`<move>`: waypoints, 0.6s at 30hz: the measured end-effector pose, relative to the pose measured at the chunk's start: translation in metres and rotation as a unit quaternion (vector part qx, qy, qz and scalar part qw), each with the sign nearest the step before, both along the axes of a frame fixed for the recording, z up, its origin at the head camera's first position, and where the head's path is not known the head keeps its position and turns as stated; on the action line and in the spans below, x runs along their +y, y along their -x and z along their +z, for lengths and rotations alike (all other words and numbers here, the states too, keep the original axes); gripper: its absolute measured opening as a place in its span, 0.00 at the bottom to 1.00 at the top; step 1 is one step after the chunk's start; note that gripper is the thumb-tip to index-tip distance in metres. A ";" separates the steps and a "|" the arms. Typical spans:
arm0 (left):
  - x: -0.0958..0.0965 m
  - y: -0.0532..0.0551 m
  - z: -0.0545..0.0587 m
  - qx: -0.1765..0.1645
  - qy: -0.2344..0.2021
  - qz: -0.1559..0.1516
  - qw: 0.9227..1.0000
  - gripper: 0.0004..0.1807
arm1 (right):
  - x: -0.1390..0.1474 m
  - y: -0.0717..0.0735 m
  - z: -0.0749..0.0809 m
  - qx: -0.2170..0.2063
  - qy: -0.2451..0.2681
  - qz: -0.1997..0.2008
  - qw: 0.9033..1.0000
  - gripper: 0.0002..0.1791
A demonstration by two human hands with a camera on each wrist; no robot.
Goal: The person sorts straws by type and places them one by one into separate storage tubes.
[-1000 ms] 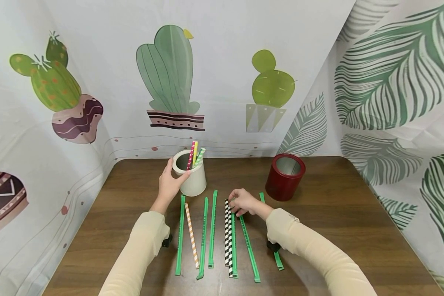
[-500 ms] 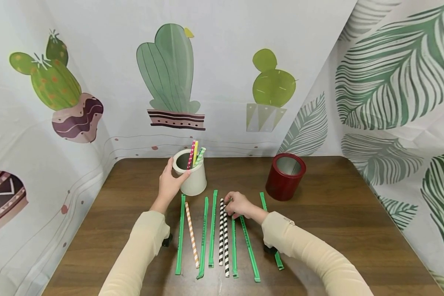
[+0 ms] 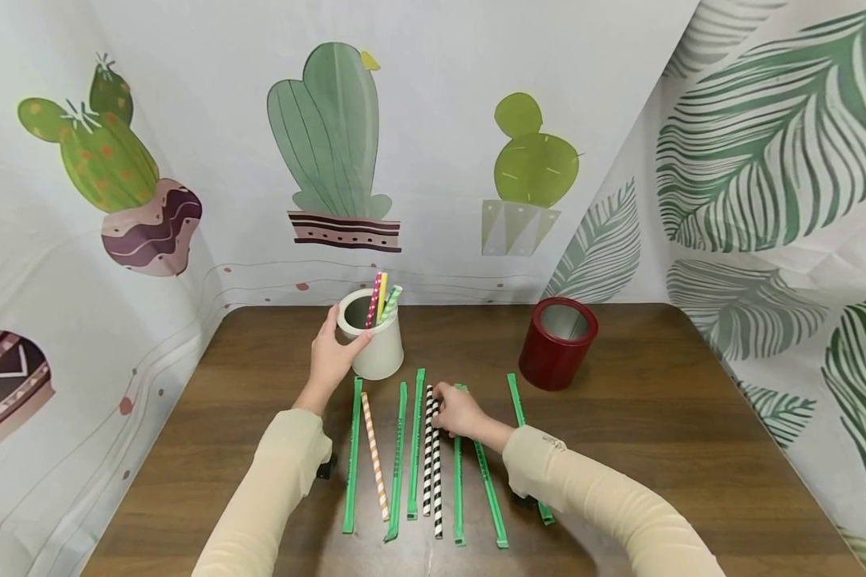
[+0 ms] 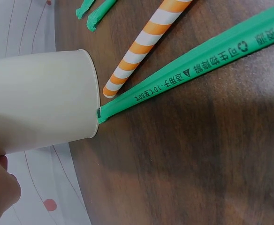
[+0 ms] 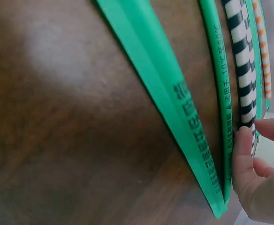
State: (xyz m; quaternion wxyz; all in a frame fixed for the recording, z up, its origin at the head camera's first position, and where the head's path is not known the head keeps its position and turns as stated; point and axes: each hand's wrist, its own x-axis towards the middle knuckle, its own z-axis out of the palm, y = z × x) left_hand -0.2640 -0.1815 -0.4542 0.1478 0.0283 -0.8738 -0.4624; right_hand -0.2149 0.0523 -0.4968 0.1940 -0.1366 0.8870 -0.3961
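Observation:
My left hand (image 3: 329, 353) grips the white can (image 3: 380, 357) at its rim, thumb in front. A pink dotted straw (image 3: 373, 303), a yellow straw (image 3: 383, 285) and a green-striped straw (image 3: 391, 300) stand in the can. Two black-and-white striped paper straws (image 3: 427, 473) lie side by side on the table. With thumb and forefinger, my right hand (image 3: 459, 412) pinches the far end of the right one, also seen in the right wrist view as a striped straw (image 5: 241, 61). Its fingers partly hide that end.
Several straws in green wrappers (image 3: 350, 473) lie lengthwise on the brown table (image 3: 642, 449) on both sides of the striped pair. An orange-striped straw (image 3: 375, 461) lies among those on the left. A red can (image 3: 557, 353) stands at the back right.
My right hand has moved left, and the two black-and-white straws have shifted left with it, away from the green-wrapped straw beside them. The left hand stays on the white can.

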 end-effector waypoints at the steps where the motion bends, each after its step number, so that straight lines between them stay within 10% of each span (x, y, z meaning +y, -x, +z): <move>1: 0.000 0.000 0.000 0.000 0.000 0.000 1.000 0.46 | 0.000 -0.001 0.000 0.005 -0.010 0.003 1.000 0.20; 18: -0.001 0.001 0.000 0.007 0.010 0.001 1.000 0.44 | 0.002 -0.011 0.005 -0.004 -0.050 0.003 0.999 0.24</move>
